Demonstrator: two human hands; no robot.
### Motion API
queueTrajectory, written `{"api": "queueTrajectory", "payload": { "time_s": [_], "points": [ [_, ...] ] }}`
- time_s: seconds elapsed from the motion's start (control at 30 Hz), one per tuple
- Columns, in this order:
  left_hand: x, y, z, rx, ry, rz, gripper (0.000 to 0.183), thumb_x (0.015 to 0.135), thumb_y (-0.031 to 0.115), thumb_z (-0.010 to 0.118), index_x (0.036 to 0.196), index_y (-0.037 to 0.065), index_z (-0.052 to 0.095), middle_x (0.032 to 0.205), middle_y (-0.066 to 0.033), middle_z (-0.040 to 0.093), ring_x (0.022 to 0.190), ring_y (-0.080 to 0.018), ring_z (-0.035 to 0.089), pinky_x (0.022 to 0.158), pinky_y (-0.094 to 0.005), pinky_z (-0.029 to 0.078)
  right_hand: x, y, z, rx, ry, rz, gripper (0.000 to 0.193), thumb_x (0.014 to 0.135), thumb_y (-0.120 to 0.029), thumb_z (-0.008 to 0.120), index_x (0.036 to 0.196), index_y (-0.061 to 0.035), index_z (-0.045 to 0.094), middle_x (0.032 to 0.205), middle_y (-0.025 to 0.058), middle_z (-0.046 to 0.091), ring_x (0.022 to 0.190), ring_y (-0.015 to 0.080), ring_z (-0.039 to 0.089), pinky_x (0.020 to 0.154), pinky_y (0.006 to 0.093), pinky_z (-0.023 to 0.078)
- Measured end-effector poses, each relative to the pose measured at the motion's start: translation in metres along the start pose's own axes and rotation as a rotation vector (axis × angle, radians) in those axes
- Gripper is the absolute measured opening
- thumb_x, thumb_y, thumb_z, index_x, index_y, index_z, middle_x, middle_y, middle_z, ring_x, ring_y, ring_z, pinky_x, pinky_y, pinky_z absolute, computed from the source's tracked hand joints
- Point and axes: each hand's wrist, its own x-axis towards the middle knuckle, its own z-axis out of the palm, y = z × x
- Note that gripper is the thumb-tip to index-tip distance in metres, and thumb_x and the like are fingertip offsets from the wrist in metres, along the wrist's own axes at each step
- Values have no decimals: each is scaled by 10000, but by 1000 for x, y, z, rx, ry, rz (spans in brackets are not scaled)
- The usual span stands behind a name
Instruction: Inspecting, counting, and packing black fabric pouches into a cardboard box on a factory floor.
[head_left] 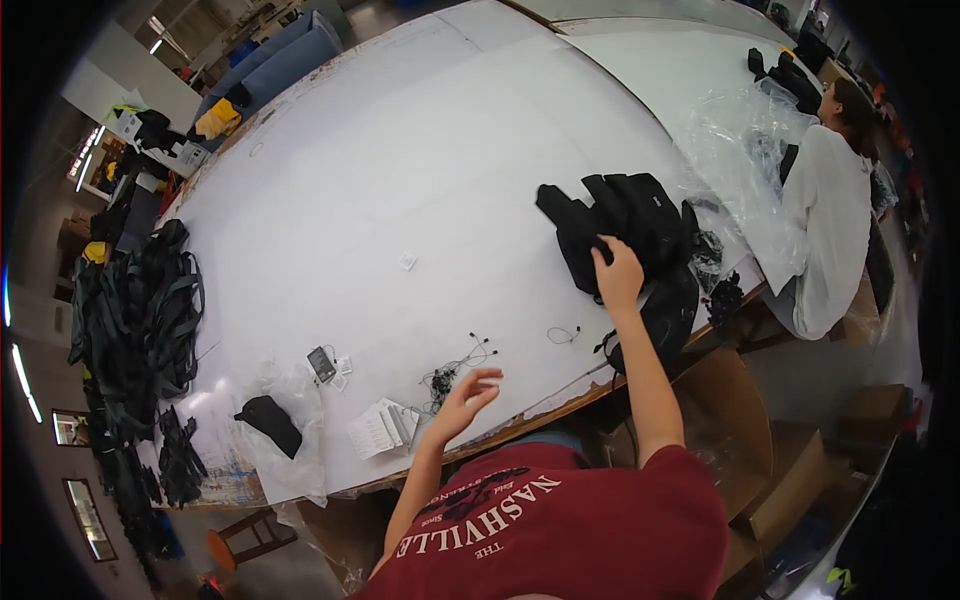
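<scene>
My right hand (620, 274) reaches to a heap of black fabric pouches (640, 215) at the table's right side. Its fingers are closed at the edge of one black pouch (578, 248); the fingertips are partly lost against the dark cloth. Held over the near edge of the table, my left hand (468, 402) has its fingers stretched out and holds nothing. Just beyond it lies a tangle of thin black cords (440, 382). A stack of white printed cards (384, 428) sits to the left of that hand.
One black pouch (270, 424) rests on clear plastic at the near left, close to a small dark device (321, 364). Black straps (140, 330) hang over the left edge. Another person (830, 220) is beside the clear plastic bags (740, 140). Cardboard boxes (800, 480) stand below at right.
</scene>
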Motion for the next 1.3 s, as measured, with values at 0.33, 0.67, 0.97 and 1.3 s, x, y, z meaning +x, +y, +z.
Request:
{"api": "queueTrajectory", "payload": {
  "time_s": [0.33,0.67,0.97,1.3],
  "points": [
    [152,37,8,-668,314,-112,509,843,393,622,1173,50,440,1146,-148,554,993,-235,587,860,-371,477,-53,-51,-3,355,-393,3,305,754,-255,703,1013,-98,663,1032,115,611,990,279,541,856,378,419],
    [198,-14,-24,-225,636,-335,610,768,467,681,1079,-38,539,971,-107,600,864,-188,575,759,-290,457,33,33,6,-172,-354,-69,377,734,-104,654,1105,-162,623,859,73,545,766,216,535,644,301,438],
    [194,-40,-14,-74,873,-120,496,823,396,642,1030,-42,536,926,-143,621,856,-213,588,759,-312,456,-27,-15,105,1181,-794,1223,473,855,-51,370,1282,-172,535,873,12,583,673,90,538,593,247,481],
    [187,-7,3,454,791,144,845,784,315,691,1444,186,180,1451,-259,72,1319,-437,209,1045,-476,281,-43,-16,104,41,-938,41,412,750,-122,598,1157,-182,607,1166,149,490,1065,294,497,890,396,426]
  ]
}}
